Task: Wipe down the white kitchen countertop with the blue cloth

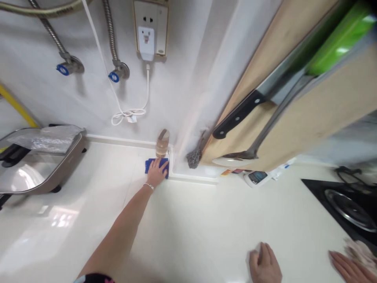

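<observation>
Lying beneath my left hand point(157, 173) on the table point(206, 220), the blue cloth point(148, 166) has its long axis apparently running sideways; that grip is spread flat over it, fingers parted. A see-through container point(162, 144) stands just beyond, contents unclear from here. My right hand point(266, 267) rests well apart, curled, any hold hidden. Leftward, a lidded pan point(65, 162) carries a plastic bag point(44, 139).

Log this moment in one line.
Left hand: fingers spread on flat blue cloth | Beside cloth: brownish see-through container | Right hand: loosely curled over glossy white countertop, contact unclear
</observation>
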Demonstrator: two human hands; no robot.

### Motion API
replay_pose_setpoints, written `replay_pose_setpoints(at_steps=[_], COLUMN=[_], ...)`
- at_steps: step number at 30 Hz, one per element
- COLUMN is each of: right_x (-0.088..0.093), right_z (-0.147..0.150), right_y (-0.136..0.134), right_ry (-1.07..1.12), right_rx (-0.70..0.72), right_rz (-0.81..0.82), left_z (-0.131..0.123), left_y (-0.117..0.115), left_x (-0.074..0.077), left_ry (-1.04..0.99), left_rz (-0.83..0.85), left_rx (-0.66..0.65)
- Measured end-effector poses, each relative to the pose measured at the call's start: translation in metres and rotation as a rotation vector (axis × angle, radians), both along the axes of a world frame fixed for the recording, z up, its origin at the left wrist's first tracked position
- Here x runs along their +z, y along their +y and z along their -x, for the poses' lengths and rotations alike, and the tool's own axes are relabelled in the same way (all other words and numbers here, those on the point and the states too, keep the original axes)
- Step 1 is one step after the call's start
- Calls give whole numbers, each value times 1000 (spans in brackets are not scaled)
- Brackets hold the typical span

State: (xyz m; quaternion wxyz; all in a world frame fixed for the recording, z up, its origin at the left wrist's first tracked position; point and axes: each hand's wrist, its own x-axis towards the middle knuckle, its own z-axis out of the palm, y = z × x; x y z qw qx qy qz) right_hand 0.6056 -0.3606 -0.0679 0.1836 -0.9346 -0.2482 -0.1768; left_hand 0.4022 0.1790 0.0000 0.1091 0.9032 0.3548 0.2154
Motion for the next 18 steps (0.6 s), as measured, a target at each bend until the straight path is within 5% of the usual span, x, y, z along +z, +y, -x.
replay_pose_setpoints(at_steps=[9, 15, 18], right_x=[0, 2, 5], right_z=[-1, 2, 4], right_y=[1, 4, 5], right_ry=[-8, -42, -47], right_rx=[0, 20, 26], right_rz=[4, -23, -29], left_z=[48, 93, 102], left_y=[-58, -112, -123], left_x=[-4, -12, -14], left_ry=[39, 78, 10], left_rz=[-59, -105, -14], left_rx=[-59, -236, -228])
